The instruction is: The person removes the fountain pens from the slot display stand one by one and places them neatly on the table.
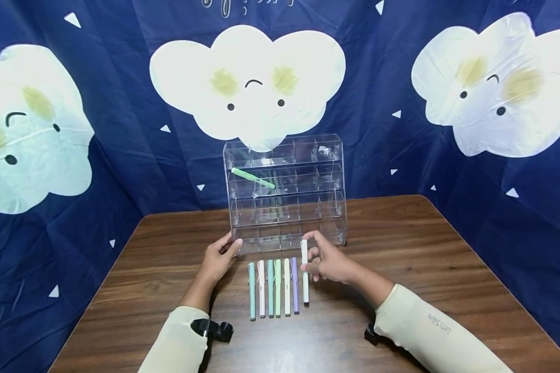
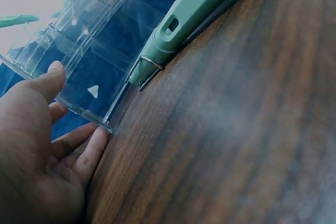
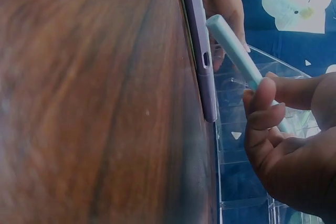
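Observation:
A clear acrylic display rack (image 1: 287, 226) with tiered compartments stands on the table. At its lower left corner my left hand (image 1: 217, 260) grips the side panel, thumb in front and fingers behind, as the left wrist view shows. My right hand (image 1: 330, 261) pinches a white pen (image 1: 305, 274), raised at a slant above the table in the right wrist view. Several capped pens lie in a row before the rack: teal, pale pink, green, cream and, nearest my right hand, a purple pen (image 1: 295, 285). A light green pen (image 1: 253, 177) leans across an upper tier of the rack.
The brown wood-grain table (image 1: 168, 290) reaches back to a dark blue cloth (image 1: 130, 171) printed with white clouds. Black straps with small devices sit on both wrists, the left wrist strap (image 1: 210, 328) hanging close over the table.

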{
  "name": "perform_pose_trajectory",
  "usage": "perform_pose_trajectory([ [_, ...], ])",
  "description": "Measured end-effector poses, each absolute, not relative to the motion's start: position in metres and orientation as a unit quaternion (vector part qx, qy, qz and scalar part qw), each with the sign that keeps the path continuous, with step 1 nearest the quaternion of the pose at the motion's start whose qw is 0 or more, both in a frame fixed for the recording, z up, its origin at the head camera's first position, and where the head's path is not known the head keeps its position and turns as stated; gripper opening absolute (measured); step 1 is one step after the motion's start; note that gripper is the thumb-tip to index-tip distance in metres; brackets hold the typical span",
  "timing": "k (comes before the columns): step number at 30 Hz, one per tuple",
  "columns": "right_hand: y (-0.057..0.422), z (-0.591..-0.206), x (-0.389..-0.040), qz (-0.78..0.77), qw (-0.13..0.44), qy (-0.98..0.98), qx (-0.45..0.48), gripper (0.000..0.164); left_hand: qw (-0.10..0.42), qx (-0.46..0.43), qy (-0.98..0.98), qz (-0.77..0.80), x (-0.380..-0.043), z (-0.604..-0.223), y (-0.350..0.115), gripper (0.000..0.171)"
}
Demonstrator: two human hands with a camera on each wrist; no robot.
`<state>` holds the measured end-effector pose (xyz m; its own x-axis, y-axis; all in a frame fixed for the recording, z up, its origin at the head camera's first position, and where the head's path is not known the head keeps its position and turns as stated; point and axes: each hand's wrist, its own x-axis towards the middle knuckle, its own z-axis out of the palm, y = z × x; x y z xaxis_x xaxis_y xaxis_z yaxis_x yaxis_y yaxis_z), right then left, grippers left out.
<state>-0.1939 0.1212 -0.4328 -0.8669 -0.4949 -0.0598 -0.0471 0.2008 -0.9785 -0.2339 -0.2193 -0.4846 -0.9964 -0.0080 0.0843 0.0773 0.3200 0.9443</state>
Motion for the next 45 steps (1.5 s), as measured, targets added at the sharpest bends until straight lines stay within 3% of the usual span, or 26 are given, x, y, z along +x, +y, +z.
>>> perform_pose_trajectory([
  [19,0.121,-0.450,-0.197,-0.569,0.195,0.777,-0.187,0.075,0.026,-0.015,-0.822,-0.568,-0.236,-0.484,-0.220,0.060],
  [27,0.122,-0.452,-0.196,-0.536,0.175,0.806,-0.178,0.069,0.028,-0.012,-0.823,-0.567,-0.235,-0.484,-0.219,0.060],
  [36,0.121,-0.456,-0.197,-0.551,0.221,0.791,-0.147,0.069,0.030,-0.020,-0.824,-0.566,-0.232,-0.483,-0.219,0.061],
  [45,0.122,-0.463,-0.200,-0.557,0.231,0.784,-0.150,0.072,0.032,-0.020,-0.821,-0.570,-0.233,-0.483,-0.219,0.060],
])
